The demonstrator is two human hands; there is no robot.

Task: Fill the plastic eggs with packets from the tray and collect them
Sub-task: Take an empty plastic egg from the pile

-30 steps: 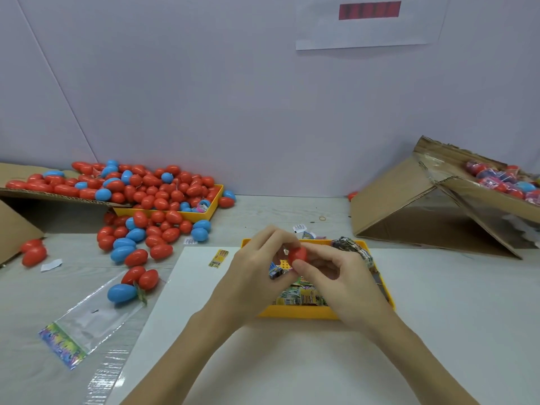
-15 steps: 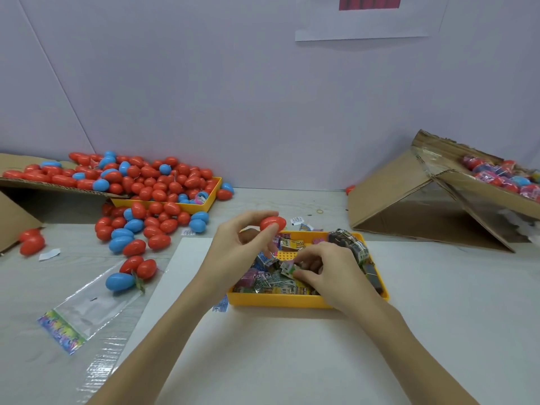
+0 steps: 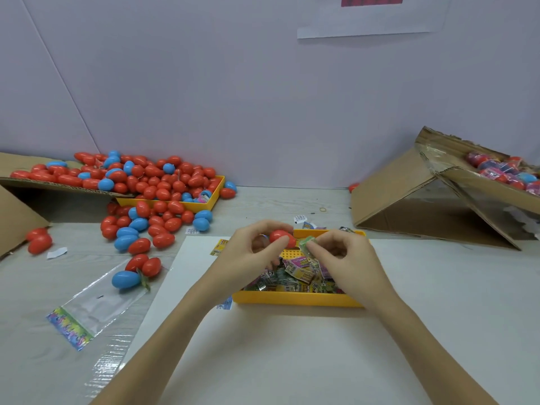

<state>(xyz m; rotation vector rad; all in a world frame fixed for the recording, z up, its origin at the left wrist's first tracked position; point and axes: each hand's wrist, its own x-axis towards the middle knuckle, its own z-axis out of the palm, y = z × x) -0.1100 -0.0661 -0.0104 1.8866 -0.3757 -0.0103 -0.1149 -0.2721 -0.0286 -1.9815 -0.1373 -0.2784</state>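
Note:
My left hand (image 3: 251, 252) holds a red plastic egg (image 3: 282, 238) between thumb and fingertips, just above the far end of the yellow tray (image 3: 295, 299). Right beside the egg, my right hand (image 3: 344, 258) pinches a small green packet (image 3: 306, 244), which touches the egg's right side. The tray lies on a white sheet and holds several colourful packets (image 3: 301, 270). Whether the egg is split open is hidden by my fingers.
A heap of red and blue eggs (image 3: 146, 182) spills from a cardboard flap and a second yellow tray (image 3: 216, 188) at the left. A cardboard box (image 3: 409, 200) with eggs in it stands at the right. A clear plastic bag (image 3: 96, 305) lies at the front left.
My right hand has lifted a green packet out of the tray and brought it up to the red egg. My left hand kept its hold on the egg.

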